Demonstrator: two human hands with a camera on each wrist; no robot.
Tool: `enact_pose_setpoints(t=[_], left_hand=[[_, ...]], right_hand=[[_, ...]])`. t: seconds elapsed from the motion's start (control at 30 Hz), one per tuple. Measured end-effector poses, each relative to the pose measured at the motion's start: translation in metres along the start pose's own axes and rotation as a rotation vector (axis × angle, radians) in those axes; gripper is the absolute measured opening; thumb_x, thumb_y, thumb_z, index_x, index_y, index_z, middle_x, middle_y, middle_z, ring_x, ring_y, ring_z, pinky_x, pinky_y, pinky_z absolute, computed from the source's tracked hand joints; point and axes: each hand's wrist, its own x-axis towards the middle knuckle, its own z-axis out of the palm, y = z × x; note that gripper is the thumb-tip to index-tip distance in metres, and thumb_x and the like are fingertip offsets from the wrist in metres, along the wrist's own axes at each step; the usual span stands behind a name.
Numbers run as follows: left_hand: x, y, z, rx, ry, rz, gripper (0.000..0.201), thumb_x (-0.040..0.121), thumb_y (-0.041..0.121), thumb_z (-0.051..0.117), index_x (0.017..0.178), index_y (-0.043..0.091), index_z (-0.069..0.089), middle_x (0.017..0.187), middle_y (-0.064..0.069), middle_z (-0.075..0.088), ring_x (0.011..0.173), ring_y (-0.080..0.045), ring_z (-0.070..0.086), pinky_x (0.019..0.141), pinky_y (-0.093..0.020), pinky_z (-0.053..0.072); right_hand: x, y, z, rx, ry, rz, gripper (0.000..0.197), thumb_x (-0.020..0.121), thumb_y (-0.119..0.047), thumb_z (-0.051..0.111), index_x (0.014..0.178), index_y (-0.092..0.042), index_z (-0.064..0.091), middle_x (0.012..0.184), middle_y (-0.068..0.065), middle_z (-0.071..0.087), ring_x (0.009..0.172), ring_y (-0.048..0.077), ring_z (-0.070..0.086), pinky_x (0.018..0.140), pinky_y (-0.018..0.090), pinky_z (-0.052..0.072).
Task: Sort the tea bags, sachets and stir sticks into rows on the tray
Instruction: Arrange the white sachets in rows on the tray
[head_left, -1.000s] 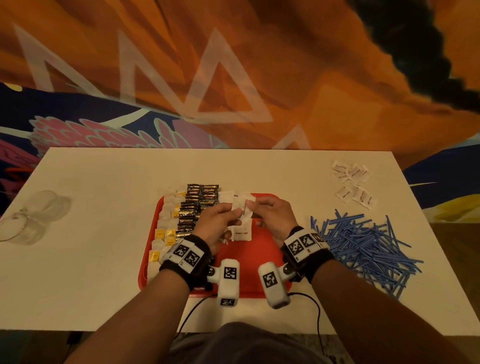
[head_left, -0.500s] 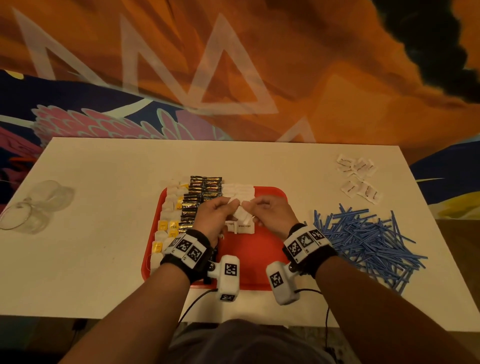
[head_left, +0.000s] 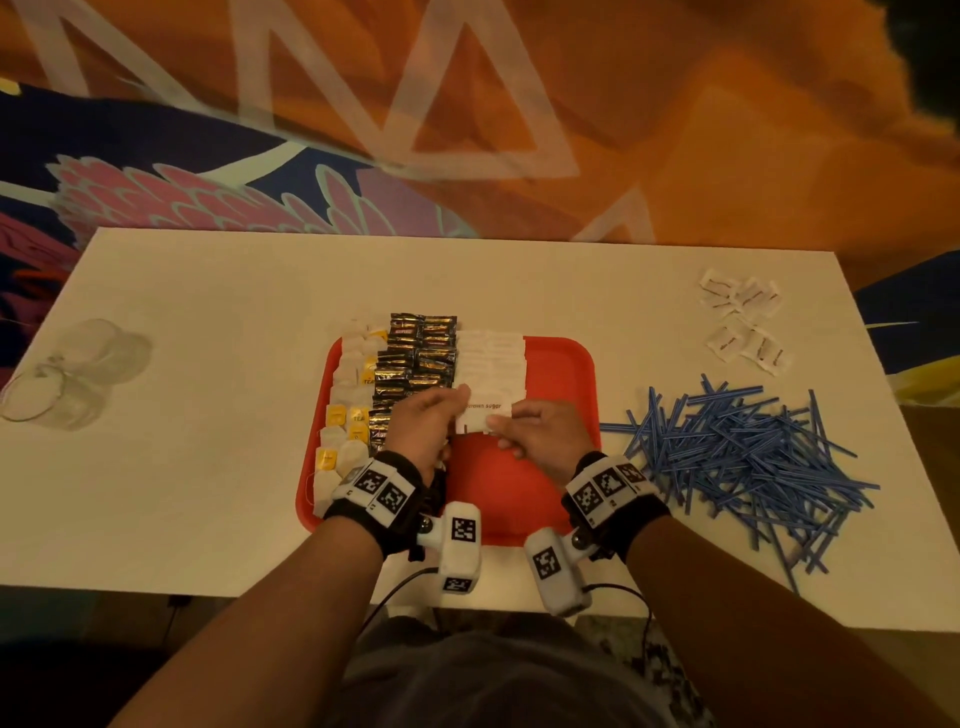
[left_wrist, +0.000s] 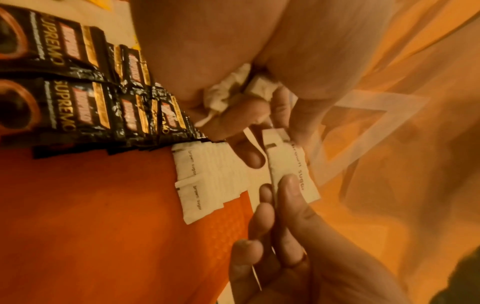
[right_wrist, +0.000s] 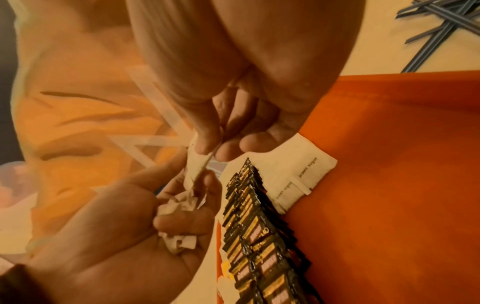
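Note:
A red tray holds a column of tea bags, two rows of black coffee sachets and rows of white brown sugar sachets. Both hands meet over the near end of the sugar rows. My right hand pinches one brown sugar sachet between thumb and forefinger, seen edge-on in the right wrist view. My left hand touches that sachet's far end and grips several crumpled white sachets in its curled fingers. Two laid sugar sachets lie just below.
A heap of blue stir sticks lies on the white table right of the tray. Loose white sachets sit at the far right corner. Clear glass cups lie at the table's left edge.
Both hands have come a little nearer along the sugar rows, still joined on a sachet. The head view has tilted, so the table sits lower in the picture.

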Motion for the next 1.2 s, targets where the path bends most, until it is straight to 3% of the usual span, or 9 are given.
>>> enact_pose_setpoints(t=[0.17,0.33,0.5,0.57,0.7,0.87,0.97,1.1,1.2], left_hand=[[0.006,-0.01,-0.02,0.037,0.123,-0.019,0.018,0.095,0.032,0.065,0.089,0.018,0.073,0.08,-0.001,0.073,0.067,-0.014,0.062,0.045,-0.024,0.037],[0.01,-0.013,-0.05,0.049,0.138,-0.06,0.018,0.097,0.03,0.061,0.094,0.016,0.071,0.079,0.002,0.07,0.066,-0.01,0.062,0.047,-0.022,0.038],[0.013,-0.016,-0.075,0.054,0.154,-0.062,0.017,0.098,0.028,0.061,0.094,0.014,0.07,0.08,-0.002,0.069,0.064,-0.011,0.061,0.041,-0.019,0.036],[0.012,-0.015,-0.081,0.028,0.158,-0.078,0.016,0.098,0.026,0.06,0.091,0.014,0.069,0.076,-0.001,0.068,0.059,-0.01,0.06,0.037,-0.018,0.036],[0.01,-0.011,-0.09,-0.004,0.158,-0.085,0.016,0.099,0.023,0.06,0.089,0.013,0.069,0.07,0.002,0.067,0.052,-0.007,0.058,0.037,-0.016,0.037],[0.013,-0.008,-0.097,-0.011,0.149,-0.09,0.017,0.099,0.02,0.058,0.095,0.008,0.069,0.072,-0.001,0.065,0.05,-0.006,0.056,0.037,-0.016,0.039],[0.014,-0.01,-0.099,0.025,0.152,-0.09,0.018,0.099,0.023,0.059,0.095,0.01,0.069,0.074,0.0,0.066,0.055,-0.007,0.057,0.038,-0.015,0.038],[0.015,-0.011,-0.098,0.022,0.149,-0.097,0.017,0.099,0.022,0.059,0.094,0.009,0.069,0.073,0.0,0.066,0.055,-0.008,0.056,0.038,-0.015,0.038],[0.014,-0.009,-0.098,0.012,0.145,-0.1,0.017,0.099,0.022,0.059,0.094,0.009,0.068,0.074,0.0,0.065,0.054,-0.007,0.056,0.038,-0.015,0.038]], right_hand=[[0.009,0.018,0.009,-0.057,0.03,0.049,0.012,0.086,-0.015,0.073,0.082,-0.019,0.063,0.076,0.005,0.071,0.064,0.011,0.063,0.058,0.02,0.051],[0.03,0.053,0.009,-0.196,0.123,0.18,0.027,0.086,-0.027,0.073,0.109,-0.015,0.065,0.079,0.003,0.074,0.075,0.012,0.068,0.076,0.029,0.055],[0.044,0.067,0.021,-0.195,0.192,0.198,0.026,0.085,-0.026,0.074,0.105,-0.01,0.069,0.074,0.002,0.073,0.082,0.017,0.07,0.089,0.04,0.055],[0.047,0.064,0.029,-0.209,0.198,0.168,0.009,0.084,-0.028,0.074,0.084,-0.023,0.067,0.075,0.001,0.073,0.086,0.02,0.071,0.091,0.041,0.054],[0.052,0.059,0.042,-0.166,0.222,0.115,0.024,0.085,-0.023,0.074,0.068,-0.029,0.058,0.079,0.008,0.074,0.088,0.025,0.071,0.089,0.039,0.054],[0.062,0.066,0.048,-0.231,0.262,0.182,0.017,0.085,-0.029,0.074,0.092,-0.015,0.066,0.083,0.001,0.073,0.073,0.007,0.067,0.069,0.018,0.05],[0.067,0.068,0.049,-0.518,0.27,0.151,0.022,0.085,-0.039,0.071,0.09,-0.021,0.06,0.09,-0.005,0.066,0.087,0.012,0.061,0.081,0.026,0.048],[0.065,0.067,0.05,-0.552,0.318,0.161,0.027,0.082,-0.038,0.074,0.085,-0.02,0.055,0.081,-0.006,0.06,0.075,0.011,0.057,0.053,0.02,0.034],[0.063,0.066,0.05,-0.601,0.331,0.073,0.024,0.085,-0.033,0.071,0.089,-0.019,0.052,0.082,-0.005,0.058,0.073,0.012,0.055,0.055,0.024,0.04]])
